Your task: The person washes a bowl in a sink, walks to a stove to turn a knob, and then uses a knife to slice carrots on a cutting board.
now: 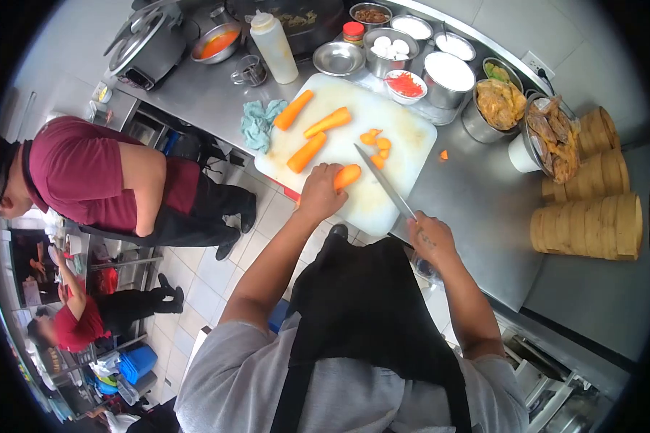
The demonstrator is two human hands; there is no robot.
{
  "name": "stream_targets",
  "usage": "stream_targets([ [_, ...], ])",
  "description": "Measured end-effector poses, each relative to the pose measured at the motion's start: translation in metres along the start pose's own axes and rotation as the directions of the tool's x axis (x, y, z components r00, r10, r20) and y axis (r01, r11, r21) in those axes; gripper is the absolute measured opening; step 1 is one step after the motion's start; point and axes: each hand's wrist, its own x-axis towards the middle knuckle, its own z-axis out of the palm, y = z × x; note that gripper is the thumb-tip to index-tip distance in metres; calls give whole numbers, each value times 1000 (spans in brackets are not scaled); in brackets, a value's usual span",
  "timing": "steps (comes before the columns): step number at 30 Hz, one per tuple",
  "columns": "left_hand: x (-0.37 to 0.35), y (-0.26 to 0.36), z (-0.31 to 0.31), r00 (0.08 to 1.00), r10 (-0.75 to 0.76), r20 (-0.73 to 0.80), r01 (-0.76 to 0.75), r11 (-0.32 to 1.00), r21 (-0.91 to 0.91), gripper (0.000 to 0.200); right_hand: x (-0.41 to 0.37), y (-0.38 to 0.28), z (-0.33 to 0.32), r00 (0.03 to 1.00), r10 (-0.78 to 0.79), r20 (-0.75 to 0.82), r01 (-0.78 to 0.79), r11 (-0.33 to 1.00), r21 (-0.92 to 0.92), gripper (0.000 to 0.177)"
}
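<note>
The smooth orange carrot (347,177) lay toward six o'clock on the white plastic board (410,153), gripped by your left hand (321,191), likely for steadiness; your right hand (432,238) clasped the long steel knife (386,183), angled toward eleven.

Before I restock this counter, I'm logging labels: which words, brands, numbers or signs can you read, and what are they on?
No text is readable.
Cooker: panel marks too small to read.
Jar: too small to make out any label.
Squeeze bottle: no readable label.
Right hand: dark marks, too blurred to tell if they are lettering.
</note>
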Motion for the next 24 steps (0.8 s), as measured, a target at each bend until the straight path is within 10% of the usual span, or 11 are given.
stream_targets([
  [24,25,0,11,988,155,24,-153,985,-78,38,5,-43,-15,958,47,282,-29,997,-67,25],
])
